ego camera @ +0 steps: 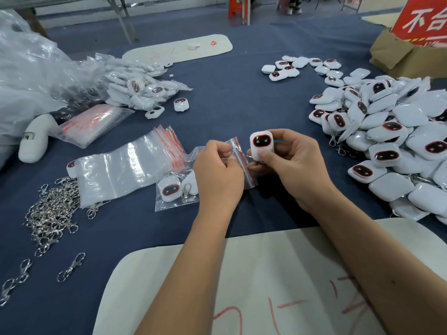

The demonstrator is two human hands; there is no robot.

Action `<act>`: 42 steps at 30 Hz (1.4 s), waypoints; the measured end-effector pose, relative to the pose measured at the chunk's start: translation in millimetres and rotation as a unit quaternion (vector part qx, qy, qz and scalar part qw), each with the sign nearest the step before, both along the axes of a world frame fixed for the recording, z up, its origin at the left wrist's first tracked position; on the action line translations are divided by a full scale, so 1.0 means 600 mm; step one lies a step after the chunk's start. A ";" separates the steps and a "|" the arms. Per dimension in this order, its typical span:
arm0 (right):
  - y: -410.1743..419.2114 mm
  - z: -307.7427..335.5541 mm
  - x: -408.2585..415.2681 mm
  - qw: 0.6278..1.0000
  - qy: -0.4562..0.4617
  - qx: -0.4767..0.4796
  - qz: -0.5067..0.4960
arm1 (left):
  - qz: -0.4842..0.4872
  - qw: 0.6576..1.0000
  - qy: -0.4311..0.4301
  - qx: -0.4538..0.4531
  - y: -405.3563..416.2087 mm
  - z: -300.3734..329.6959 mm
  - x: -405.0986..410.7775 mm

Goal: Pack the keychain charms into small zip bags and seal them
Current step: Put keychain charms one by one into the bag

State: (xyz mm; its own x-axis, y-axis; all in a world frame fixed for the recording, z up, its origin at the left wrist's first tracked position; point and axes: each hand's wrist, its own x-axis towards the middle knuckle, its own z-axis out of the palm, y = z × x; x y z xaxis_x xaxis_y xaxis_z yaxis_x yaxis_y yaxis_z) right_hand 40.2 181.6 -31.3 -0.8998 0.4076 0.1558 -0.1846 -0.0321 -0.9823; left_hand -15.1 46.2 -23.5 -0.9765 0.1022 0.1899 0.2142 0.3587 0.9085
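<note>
— Nearest, what's under the forearms?

— White mat [254, 274] with red scrawl, its rounded far edge stopping just short of the wrists; dark blue tablecloth [229, 105] runs out from there on all sides.

— And the hands?

— Both raised over the cloth just past that edge. Left hand [219, 174] has its fingers curled, pinching a small zip bag [238, 153] near its red-striped mouth. Right hand [290, 163] grips a white charm [261, 145] with a dark, red-rimmed face, thumb on its front, held upright just beside the bag's mouth and not inside it. Whether the mouth is parted, I cannot tell.

— Left side?

— Loose metal clasps [52, 211] heaped near the left edge, a few stragglers closer in. Beside the left hand lies a packed bag [175, 189] with a charm and clasp inside, and a fanned stack of empty bags [125, 165] overlaps it.

— Right side?

— A big pile of unpacked charms [391, 141] crowding close to the right wrist and running off the frame's edge.

— Any free cloth?

— A bare stretch lies straight ahead of the hands, between the piles, reaching to a smaller cluster of charms [304, 67].

— Farther back?

— Left, a heap of bagged charms [142, 90] spilling from crumpled clear plastic [31, 68]; centre, a second white mat [179, 50]; far right, a cardboard box [406, 56] with a red sign [423, 20].
</note>
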 end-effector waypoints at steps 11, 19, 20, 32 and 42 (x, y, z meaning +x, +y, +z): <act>0.003 0.003 -0.001 1.000 0.006 0.002 -0.017 | 0.025 0.995 0.032 -0.095 -0.002 0.007 0.007; 0.001 0.007 0.004 1.000 -0.025 -0.011 -0.013 | 0.024 0.995 0.020 -0.094 -0.006 0.008 0.005; 0.001 0.007 0.004 0.999 -0.028 -0.008 -0.016 | 0.026 0.995 0.020 -0.091 -0.006 0.008 0.005; -0.002 0.009 0.008 0.993 -0.039 0.104 -0.033 | 0.020 0.999 0.021 -0.040 -0.002 0.009 0.003; -0.006 0.015 0.008 0.980 -0.047 0.187 -0.049 | 0.017 0.999 0.035 -0.037 0.002 0.010 0.008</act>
